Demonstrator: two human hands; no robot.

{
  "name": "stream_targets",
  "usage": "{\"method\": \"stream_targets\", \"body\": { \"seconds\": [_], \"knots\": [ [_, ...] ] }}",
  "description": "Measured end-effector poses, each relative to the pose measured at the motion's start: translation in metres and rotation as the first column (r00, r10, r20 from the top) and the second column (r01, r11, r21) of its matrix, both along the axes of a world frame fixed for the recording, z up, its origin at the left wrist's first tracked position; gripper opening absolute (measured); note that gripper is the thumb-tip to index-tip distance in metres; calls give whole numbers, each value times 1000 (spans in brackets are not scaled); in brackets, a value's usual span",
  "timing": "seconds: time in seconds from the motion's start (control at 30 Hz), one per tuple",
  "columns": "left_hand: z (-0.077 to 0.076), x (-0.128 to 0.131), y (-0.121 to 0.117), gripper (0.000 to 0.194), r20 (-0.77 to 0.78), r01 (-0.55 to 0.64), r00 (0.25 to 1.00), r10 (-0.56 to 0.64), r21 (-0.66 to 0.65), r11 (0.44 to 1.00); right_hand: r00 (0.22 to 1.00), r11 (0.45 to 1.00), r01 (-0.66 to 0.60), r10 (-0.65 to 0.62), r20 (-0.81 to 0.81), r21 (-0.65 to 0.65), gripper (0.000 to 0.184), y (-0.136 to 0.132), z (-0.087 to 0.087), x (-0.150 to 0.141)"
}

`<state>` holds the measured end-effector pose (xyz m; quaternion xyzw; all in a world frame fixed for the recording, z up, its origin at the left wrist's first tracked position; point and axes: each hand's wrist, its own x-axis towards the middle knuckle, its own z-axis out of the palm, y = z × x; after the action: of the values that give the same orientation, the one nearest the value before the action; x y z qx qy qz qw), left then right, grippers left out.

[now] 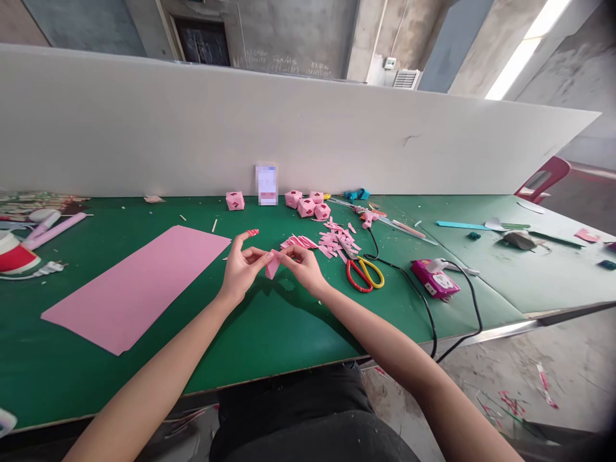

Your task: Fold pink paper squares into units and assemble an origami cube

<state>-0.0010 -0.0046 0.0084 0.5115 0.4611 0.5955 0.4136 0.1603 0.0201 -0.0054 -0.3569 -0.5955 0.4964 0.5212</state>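
Note:
Between my two hands, above the green table, is a small folded piece of pink paper (272, 265). My left hand (242, 266) pinches its left side with thumb and finger; something red and patterned covers one fingertip. My right hand (304, 264) grips the other side, fingers curled round it. Just beyond the right hand lie folded pink strips (299, 242) and a heap of pink paper scraps (338, 239). Scissors (364, 273) with one red and one yellow handle rest beside the scraps. Several pink paper balls (306, 206) stand near the white board, another paper ball (235, 201) apart from them.
A stack of pink paper sheets (139, 285) lies to the left. On the right, a pink glue gun (367, 217) trails a black cord near a purple power socket (434, 280). A phone (267, 185) leans on the white board (192, 128) along the back.

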Motion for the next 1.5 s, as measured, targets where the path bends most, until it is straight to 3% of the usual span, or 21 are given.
{"method": "stream_targets", "body": {
  "seconds": [0.1,0.27,0.37,0.43,0.6,0.7,0.8,0.9,1.1,1.37,1.5],
  "knots": [
    [-2,1,1,80,6,13,1000,-13,-2,1000,1000,1000,17,-16,-25,17,35,0,1,2],
    [-8,-3,6,65,-19,-9,1000,9,-7,1000,998,999,26,-25,-56,22,35,2,-3,2],
    [-9,-7,7,62,-85,-19,996,21,23,1000,998,998,41,-44,49,55,33,3,-4,3],
    [-9,-8,6,57,-209,-20,977,39,92,996,979,988,44,-71,190,146,29,3,-3,5],
    [-12,-8,2,42,-587,58,794,156,329,943,860,860,-37,-232,455,509,19,4,-3,12],
    [-18,-8,3,39,-695,139,696,180,376,916,795,801,-103,-290,533,590,15,5,-3,15],
    [-22,-9,5,42,-742,180,642,192,389,903,749,781,-152,-309,586,606,11,7,-2,17],
    [-22,-8,5,47,-746,186,638,189,388,903,720,769,-159,-339,606,619,9,7,0,20],
    [-19,-6,5,55,-658,122,733,173,377,918,712,733,-143,-391,583,665,7,7,1,20],
    [-13,-6,4,42,-683,111,715,151,323,940,653,699,-138,-468,595,702,9,8,3,19],
    [-12,-9,4,39,-672,101,721,169,343,934,642,719,-91,-487,592,689,6,15,3,30]
  ]
}}
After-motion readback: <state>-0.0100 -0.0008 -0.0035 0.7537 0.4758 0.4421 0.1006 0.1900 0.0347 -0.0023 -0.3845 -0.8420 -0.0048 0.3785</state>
